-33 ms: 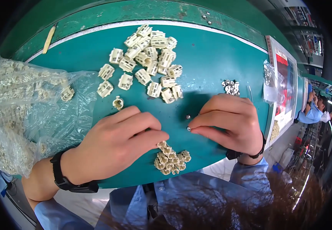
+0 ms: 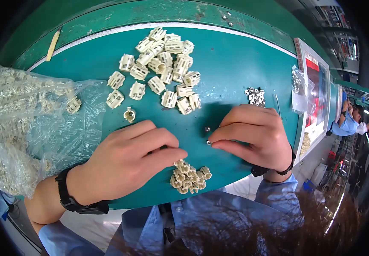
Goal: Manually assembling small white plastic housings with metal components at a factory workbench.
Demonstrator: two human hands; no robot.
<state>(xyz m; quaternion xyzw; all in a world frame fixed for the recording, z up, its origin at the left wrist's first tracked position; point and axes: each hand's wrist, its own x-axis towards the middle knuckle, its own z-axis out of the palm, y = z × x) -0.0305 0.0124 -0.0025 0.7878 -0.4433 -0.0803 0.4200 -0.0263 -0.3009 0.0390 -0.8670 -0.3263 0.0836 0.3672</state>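
Observation:
My right hand [image 2: 252,134] pinches a small shiny metal piece [image 2: 208,142] between thumb and forefinger. Another little metal piece [image 2: 207,128] lies on the green mat just beyond those fingertips. Across from it, my left hand [image 2: 137,158] is closed with its fingers curled; what it grips, if anything, is hidden. Its fingertips come right up to a heap of small cream plastic rings [image 2: 189,179] at the near edge. One larger cream plastic housing [image 2: 129,114] stands on end beyond the left hand, its open mouth showing.
Several cream housings [image 2: 156,85] are heaped at the far middle. A clear plastic bag [image 2: 18,128] full of them fills the left side. Small metal parts [image 2: 255,97] form a pile at right, beside a thin metal rod [image 2: 277,104]. A wooden stick [image 2: 53,45] rests on the far ledge.

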